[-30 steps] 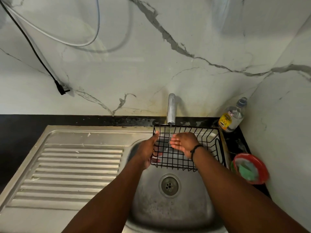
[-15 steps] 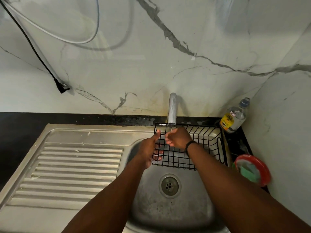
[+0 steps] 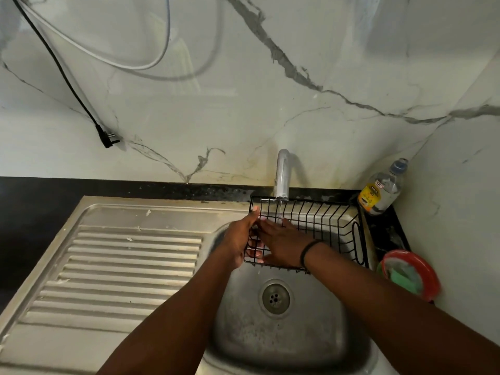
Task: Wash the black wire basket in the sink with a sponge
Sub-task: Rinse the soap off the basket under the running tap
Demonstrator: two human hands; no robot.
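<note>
- The black wire basket [image 3: 311, 234] is held over the back half of the steel sink [image 3: 311, 342], right under the tap [image 3: 282, 174], its open side facing up.
- A thin stream of water [image 3: 280, 212] falls from the tap spout into the basket near its left end.
- The left hand [image 3: 239, 239] grips the basket's left short wall from outside, at 9 o'clock of the basket; the thumb lies over the top rim and the fingers curl in behind the wires.
- The right hand [image 3: 281, 243] lies inside the basket, fingers straight and spread, palm down on the bottom wires at the left end. It holds nothing.
- A dark band [image 3: 308, 253] sits on the right wrist.
- The drain [image 3: 275, 298] lies at 6 o'clock of the basket, in the bowl's floor.
- The ribbed draining board [image 3: 130, 266] stretches away at 9 o'clock of the bowl.
- At 3 o'clock of the basket, on the dark counter [image 3: 389, 239], a red dish [image 3: 430, 277] holds a green sponge [image 3: 403, 277], well apart from both hands.
- A clear bottle [image 3: 381, 190] with a yellow label stands in the corner at 2 o'clock.
- A black cable with a plug [image 3: 108, 139] hangs on the marble wall [image 3: 270, 90] at 10 o'clock, beside a looping white cable [image 3: 130, 64].
</note>
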